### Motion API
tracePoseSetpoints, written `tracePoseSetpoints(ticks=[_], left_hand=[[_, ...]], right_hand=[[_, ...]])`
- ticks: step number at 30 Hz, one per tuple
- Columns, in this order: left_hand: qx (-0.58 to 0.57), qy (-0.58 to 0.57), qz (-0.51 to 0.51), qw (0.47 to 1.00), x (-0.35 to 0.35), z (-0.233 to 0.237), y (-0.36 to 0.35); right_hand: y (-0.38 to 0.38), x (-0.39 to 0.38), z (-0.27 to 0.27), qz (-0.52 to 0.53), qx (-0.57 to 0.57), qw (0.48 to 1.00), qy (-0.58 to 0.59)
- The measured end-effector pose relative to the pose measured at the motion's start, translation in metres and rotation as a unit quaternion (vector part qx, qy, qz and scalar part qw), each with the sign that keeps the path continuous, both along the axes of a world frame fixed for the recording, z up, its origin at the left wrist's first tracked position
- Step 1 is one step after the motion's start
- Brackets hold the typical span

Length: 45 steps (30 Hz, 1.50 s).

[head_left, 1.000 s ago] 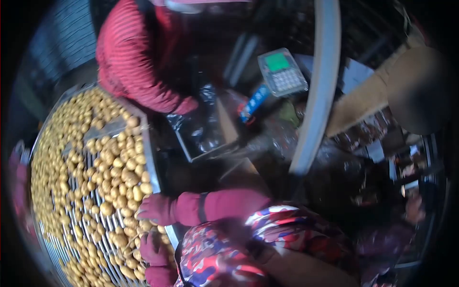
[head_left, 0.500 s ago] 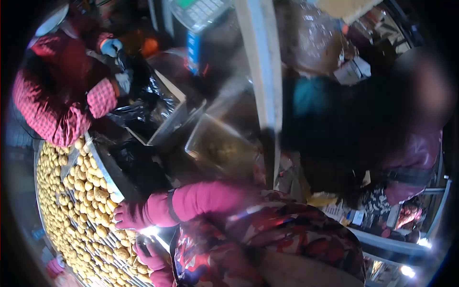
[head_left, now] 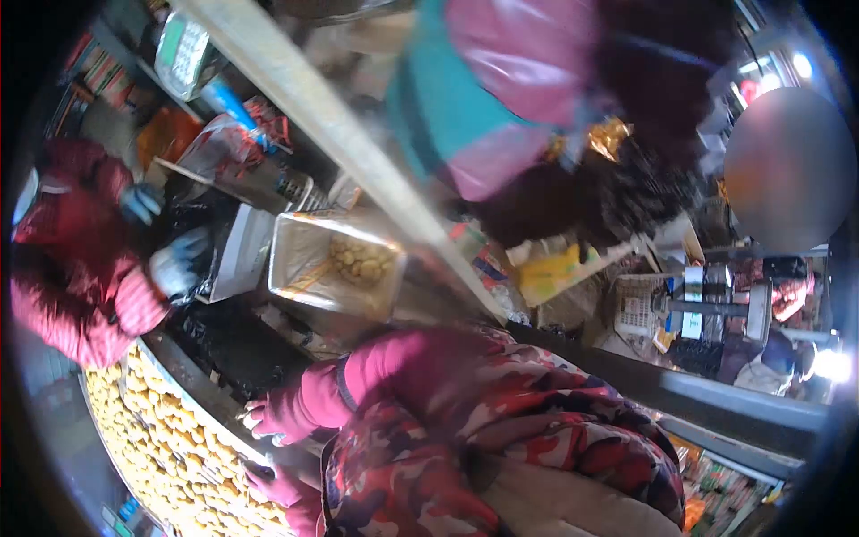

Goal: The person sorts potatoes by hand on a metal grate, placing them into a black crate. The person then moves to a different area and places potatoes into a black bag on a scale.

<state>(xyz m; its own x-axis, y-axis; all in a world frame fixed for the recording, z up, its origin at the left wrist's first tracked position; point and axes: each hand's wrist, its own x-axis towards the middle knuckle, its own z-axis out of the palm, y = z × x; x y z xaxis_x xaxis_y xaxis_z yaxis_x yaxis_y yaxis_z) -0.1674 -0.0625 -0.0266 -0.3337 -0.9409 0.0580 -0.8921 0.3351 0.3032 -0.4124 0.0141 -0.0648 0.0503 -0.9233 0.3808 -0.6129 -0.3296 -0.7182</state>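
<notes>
My right hand, in a pink sleeve and glove, is at the metal rim of a sorting table. Its fingers are curled, with something small and pale at their tips that I cannot make out. Lower down, my left hand reaches over the table's edge with its fingers apart and nothing visible in them. Beneath and beyond it spread many small yellow potatoes, brightly lit. Black plastic lies beside my right hand, on the outer side of the rim.
A co-worker in red, wearing pale gloves, stands by a box lined with black plastic. Nearby is a white crate with potatoes inside. A pale post crosses the view. Another person bends at the top; a white basket stands right.
The view has swung to the right. My right hand has drawn back from the potatoes to the rim and its fingers have curled. The co-worker's hands have moved apart from each other.
</notes>
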Motion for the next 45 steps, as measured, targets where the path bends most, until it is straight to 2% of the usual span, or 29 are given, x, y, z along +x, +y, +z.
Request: tracePoseSetpoints(ticks=[1,2,3,5,8,9,10,11,12,13,14,15,17,18,19,21,24,25,27,31,34,36,37,39,40,42,43,44,45], left_hand=[[0.013,0.017,0.018,1.000,-0.022,0.019,0.014],[-0.068,-0.111,-0.002,0.992,-0.021,0.020,0.005],[-0.038,-0.089,0.014,0.995,-0.021,0.018,0.005],[-0.006,-0.120,0.033,0.992,-0.029,0.025,0.003],[-0.067,-0.167,0.019,0.984,0.022,-0.025,-0.044],[-0.042,-0.135,0.011,0.990,0.012,-0.013,-0.037],[-0.115,-0.203,-0.090,0.968,-0.038,0.039,0.012],[-0.134,-0.187,-0.121,0.966,-0.035,0.040,0.009],[-0.152,-0.169,-0.150,0.962,-0.033,0.037,0.006],[-0.159,-0.180,-0.139,0.961,-0.043,0.047,0.015],[-0.316,-0.117,-0.230,0.913,-0.022,0.015,-0.010],[-0.268,-0.142,-0.209,0.930,-0.018,0.009,-0.012],[-0.180,-0.171,-0.150,0.957,-0.012,-0.001,-0.015],[-0.139,-0.173,-0.114,0.968,-0.007,-0.005,-0.017],[-0.097,-0.173,-0.078,0.977,-0.006,-0.008,-0.020],[-0.084,-0.147,-0.067,0.983,-0.012,-0.010,-0.016],[-0.080,-0.121,-0.071,0.987,-0.026,-0.008,-0.007],[-0.076,-0.113,-0.071,0.988,-0.031,-0.007,-0.004],[-0.069,-0.095,-0.075,0.990,-0.038,-0.006,-0.002],[-0.051,-0.053,-0.076,0.994,-0.047,-0.010,0.001],[-0.015,0.003,-0.083,0.996,-0.041,-0.013,-0.002],[0.035,0.069,-0.075,0.994,-0.027,-0.012,-0.005],[0.044,0.071,-0.048,0.995,-0.027,0.002,0.006],[0.042,0.011,0.041,0.998,-0.040,0.033,0.030],[-0.008,0.003,0.016,1.000,-0.034,0.018,0.027],[0.093,0.132,0.034,0.986,-0.020,0.001,0.017],[0.082,0.115,0.004,0.990,-0.004,-0.012,0.008],[0.103,0.107,0.008,0.989,-0.038,0.029,0.030],[0.062,0.073,0.003,0.995,-0.034,0.023,0.027]], right_hand=[[0.016,-0.018,0.014,0.009,0.063,0.998,-0.023],[0.029,-0.028,0.015,-0.017,0.061,0.998,-0.023],[0.042,-0.036,0.014,-0.044,0.058,0.997,-0.022],[0.063,-0.053,0.011,-0.091,0.069,0.993,-0.021],[0.092,-0.089,0.014,-0.227,-0.005,0.974,0.025],[0.099,-0.101,0.016,-0.306,-0.048,0.947,0.089],[0.126,-0.134,0.048,-0.328,-0.115,0.931,0.111],[0.132,-0.146,0.055,-0.363,-0.125,0.923,0.020],[0.140,-0.169,0.065,-0.402,-0.152,0.901,0.060],[0.159,-0.191,0.081,-0.451,-0.195,0.866,0.091],[0.169,-0.212,0.080,-0.481,-0.197,0.851,0.074],[0.188,-0.232,0.101,-0.546,-0.242,0.794,0.117],[0.220,-0.267,0.110,-0.589,-0.196,0.774,0.124],[0.221,-0.268,0.091,-0.661,-0.085,0.740,0.087],[0.230,-0.272,0.087,-0.688,0.013,0.721,0.080],[0.236,-0.281,0.050,-0.677,0.032,0.733,0.061],[0.240,-0.274,0.029,-0.637,0.098,0.758,-0.098],[0.237,-0.280,0.021,-0.636,0.112,0.755,-0.111],[0.235,-0.287,0.013,-0.634,0.142,0.749,-0.129],[0.238,-0.296,0.042,-0.616,0.174,0.758,-0.127],[0.237,-0.307,0.049,-0.610,0.134,0.772,-0.119],[0.219,-0.321,0.038,-0.594,0.058,0.797,-0.099],[0.210,-0.327,0.037,-0.589,0.066,0.789,-0.161],[0.201,-0.326,0.051,-0.604,0.104,0.765,-0.197],[0.206,-0.317,0.086,-0.628,0.137,0.747,-0.172],[0.204,-0.317,0.076,-0.655,0.069,0.745,-0.103],[0.205,-0.316,0.057,-0.672,0.071,0.733,-0.075],[0.206,-0.314,0.039,-0.690,0.073,0.719,-0.047],[0.204,-0.323,0.014,-0.707,0.104,0.699,-0.019]])
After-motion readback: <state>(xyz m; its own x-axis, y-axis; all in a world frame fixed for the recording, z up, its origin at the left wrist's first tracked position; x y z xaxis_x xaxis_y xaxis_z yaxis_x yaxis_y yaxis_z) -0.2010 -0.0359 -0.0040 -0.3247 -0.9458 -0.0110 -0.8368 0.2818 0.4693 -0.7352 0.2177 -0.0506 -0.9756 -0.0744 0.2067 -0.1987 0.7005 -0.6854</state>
